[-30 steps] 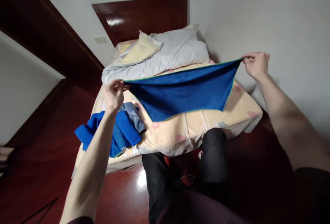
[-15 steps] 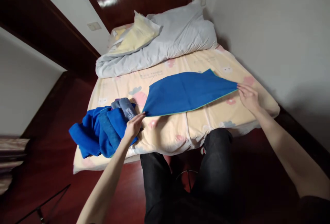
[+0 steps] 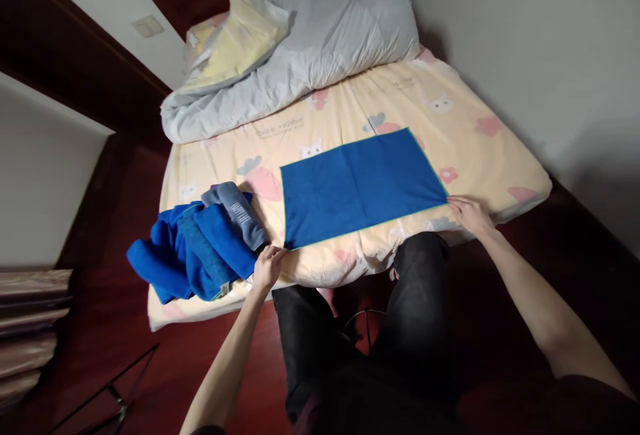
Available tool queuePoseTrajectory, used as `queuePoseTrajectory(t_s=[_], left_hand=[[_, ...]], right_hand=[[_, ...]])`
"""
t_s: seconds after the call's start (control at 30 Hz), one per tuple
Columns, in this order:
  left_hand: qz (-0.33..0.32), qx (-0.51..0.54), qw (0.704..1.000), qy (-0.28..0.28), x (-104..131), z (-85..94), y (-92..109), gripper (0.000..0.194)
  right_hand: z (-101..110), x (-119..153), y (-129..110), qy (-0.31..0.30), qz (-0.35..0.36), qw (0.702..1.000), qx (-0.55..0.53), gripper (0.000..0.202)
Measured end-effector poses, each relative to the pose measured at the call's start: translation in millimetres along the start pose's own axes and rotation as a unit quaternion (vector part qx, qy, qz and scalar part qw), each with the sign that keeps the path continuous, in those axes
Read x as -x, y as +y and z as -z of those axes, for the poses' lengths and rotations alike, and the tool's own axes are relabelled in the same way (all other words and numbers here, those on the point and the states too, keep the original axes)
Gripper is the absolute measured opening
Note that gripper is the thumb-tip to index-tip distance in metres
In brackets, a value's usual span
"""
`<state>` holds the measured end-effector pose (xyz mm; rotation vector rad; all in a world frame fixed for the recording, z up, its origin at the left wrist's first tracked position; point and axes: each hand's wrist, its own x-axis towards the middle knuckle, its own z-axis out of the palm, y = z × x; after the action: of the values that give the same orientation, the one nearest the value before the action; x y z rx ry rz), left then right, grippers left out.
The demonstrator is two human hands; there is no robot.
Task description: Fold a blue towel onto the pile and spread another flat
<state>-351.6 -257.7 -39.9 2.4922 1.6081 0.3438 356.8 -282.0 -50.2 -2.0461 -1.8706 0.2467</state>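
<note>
A blue towel (image 3: 363, 185) with a thin green edge lies spread nearly flat on the bed, roughly a rectangle. My left hand (image 3: 269, 267) pinches its near left corner. At the near right corner, my right hand (image 3: 469, 213) grips the cloth between thumb and fingers. Just left of my left hand sits a heap of crumpled blue towels (image 3: 185, 251). On top of that heap rests a grey-blue rolled cloth (image 3: 239, 211) with white lettering.
The bed (image 3: 500, 161) has a cream sheet printed with strawberries and cats. Toward the headboard lie a bunched white quilt (image 3: 345, 28) and a pale yellow cloth (image 3: 247, 31). My knees (image 3: 423, 261) meet the bed's near edge. A dark thin stand (image 3: 117, 395) is on the floor at lower left.
Both hands have come down and nearer to me with the towel's near corners. The towel, raised and bowed before, now lies flatter on the sheet. The view has tilted down.
</note>
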Motion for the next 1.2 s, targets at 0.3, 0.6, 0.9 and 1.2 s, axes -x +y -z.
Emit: queuePoseTrajectory(t_s=[0.3,0.6,0.9,1.2], left_hand=[[-0.001,-0.018,0.998,-0.068,43,4.0,16,0.030],[0.030,0.047,0.990,0.131,-86,51.7,100,0.054],[0.131,0.044,0.990,-0.028,-127,-78.1,149,0.073],[0.143,0.077,0.987,0.011,-124,-80.8,148,0.067]], right_hand=[[30,36,-20,-0.008,0.065,0.995,0.076,0.042],[11,-56,-224,0.087,0.130,0.986,-0.055,0.059],[-173,-48,-366,-0.040,0.110,0.968,-0.224,0.064],[-171,-54,-334,-0.038,0.137,0.966,-0.216,0.057]])
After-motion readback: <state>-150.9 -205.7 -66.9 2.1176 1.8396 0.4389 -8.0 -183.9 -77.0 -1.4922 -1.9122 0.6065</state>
